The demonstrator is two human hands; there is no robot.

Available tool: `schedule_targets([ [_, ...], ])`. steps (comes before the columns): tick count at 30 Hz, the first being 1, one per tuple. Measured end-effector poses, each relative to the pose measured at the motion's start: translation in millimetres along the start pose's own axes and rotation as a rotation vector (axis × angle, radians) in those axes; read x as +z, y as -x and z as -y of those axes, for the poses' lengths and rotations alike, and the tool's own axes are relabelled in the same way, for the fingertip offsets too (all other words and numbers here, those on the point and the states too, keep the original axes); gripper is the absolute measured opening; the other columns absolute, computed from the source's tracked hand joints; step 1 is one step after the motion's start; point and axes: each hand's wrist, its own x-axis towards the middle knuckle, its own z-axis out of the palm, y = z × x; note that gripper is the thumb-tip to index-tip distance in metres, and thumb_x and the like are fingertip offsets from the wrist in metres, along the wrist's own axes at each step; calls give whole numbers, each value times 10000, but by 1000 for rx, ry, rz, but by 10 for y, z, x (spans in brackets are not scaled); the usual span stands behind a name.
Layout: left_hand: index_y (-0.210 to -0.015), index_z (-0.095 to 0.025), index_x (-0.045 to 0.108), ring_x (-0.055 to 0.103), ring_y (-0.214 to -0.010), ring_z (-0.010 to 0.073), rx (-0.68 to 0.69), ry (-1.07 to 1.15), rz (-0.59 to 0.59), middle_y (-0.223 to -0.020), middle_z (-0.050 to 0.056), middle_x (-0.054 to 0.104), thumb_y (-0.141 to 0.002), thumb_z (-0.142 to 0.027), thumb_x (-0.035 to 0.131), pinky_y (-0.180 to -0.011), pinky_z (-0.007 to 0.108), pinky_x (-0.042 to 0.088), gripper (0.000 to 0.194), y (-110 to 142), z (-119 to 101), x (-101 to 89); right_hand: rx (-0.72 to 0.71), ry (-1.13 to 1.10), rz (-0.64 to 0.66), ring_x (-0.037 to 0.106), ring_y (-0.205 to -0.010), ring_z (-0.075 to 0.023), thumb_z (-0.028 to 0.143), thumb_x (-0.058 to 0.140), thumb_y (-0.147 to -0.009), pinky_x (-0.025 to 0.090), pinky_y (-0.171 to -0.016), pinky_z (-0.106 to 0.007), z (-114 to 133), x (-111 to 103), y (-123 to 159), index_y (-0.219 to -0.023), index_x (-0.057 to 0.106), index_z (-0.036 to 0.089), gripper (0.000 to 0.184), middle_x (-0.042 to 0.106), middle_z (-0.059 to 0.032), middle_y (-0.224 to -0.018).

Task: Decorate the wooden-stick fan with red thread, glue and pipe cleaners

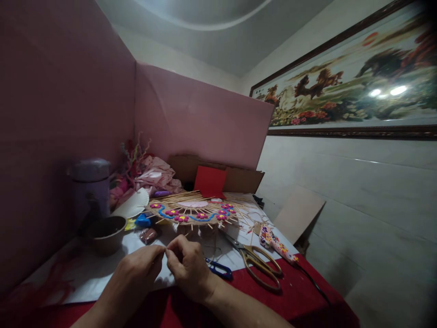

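Observation:
My left hand (139, 269) and my right hand (189, 265) meet fingertip to fingertip over the near part of the white sheet (90, 284). Both are closed in a pinch, and whatever lies between the fingers is too small to make out. Just beyond them stands a fan-shaped piece (196, 217) of thin sticks, with a brown band bearing pink clay flowers and a wavy blue line. Close to my right hand lie blue-handled scissors (220, 269). Further right are large scissors (262, 266) with gold handles, partly open.
A brown pot (108, 234) and a lidded purple container (89, 191) stand at left. Blue (142, 221) and brown clay packets (148, 235) lie nearby. At right is a flower-patterned tool (276, 243) with a black cord. Pink panels (201, 118) border the table, whose cloth (307, 300) is red.

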Motion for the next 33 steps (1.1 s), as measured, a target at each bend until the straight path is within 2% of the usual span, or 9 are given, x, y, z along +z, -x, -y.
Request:
schedule_targets([
  [8, -721, -192, 636, 578, -470, 110, -202, 193, 58, -586, -15, 649, -816, -223, 494, -483, 195, 423, 173, -13, -53, -48, -61, 68, 13, 543, -555, -120, 179, 478, -811, 389, -543, -213, 7, 8, 24, -772, 538, 178, 72, 591, -8, -644],
  [15, -683, -190, 633, 565, -449, 107, -294, 246, 53, -539, -35, 622, -792, -241, 507, -468, 198, 408, 175, -81, -166, -122, -106, 112, 40, 584, -632, -148, 171, 467, -819, 421, -610, -235, 13, 21, 52, -824, 547, 178, 80, 616, -30, -702],
  [20, -762, -188, 664, 611, -501, 112, -323, 347, 55, -626, -13, 680, -810, -263, 497, -504, 197, 458, 189, -102, -165, -153, -43, 45, -27, 543, -554, -125, 178, 458, -828, 398, -558, -221, 42, 5, 39, -791, 538, 181, 89, 584, -7, -649],
  [24, -848, -167, 669, 623, -493, 112, -336, 451, 101, -669, 13, 694, -825, -267, 478, -488, 191, 488, 218, -105, -149, -155, 12, -31, -64, 538, -544, -117, 220, 451, -854, 394, -536, -213, 40, -7, 29, -794, 533, 179, 110, 576, 0, -630],
  [28, -897, -153, 672, 595, -425, 97, -375, 520, 131, -687, 23, 697, -820, -292, 496, -434, 186, 492, 237, -97, -122, -122, 32, -79, -57, 539, -548, -113, 239, 462, -860, 403, -529, -208, 31, -26, 19, -782, 538, 178, 125, 568, 8, -610],
  [33, -856, -164, 697, 630, -538, 138, -488, 658, 157, -639, 27, 671, -796, -370, 548, -442, 211, 527, 261, -94, -98, -130, 41, -160, -26, 526, -520, -102, 238, 468, -865, 399, -511, -202, 44, -51, 14, -755, 537, 176, 144, 561, 15, -586],
])
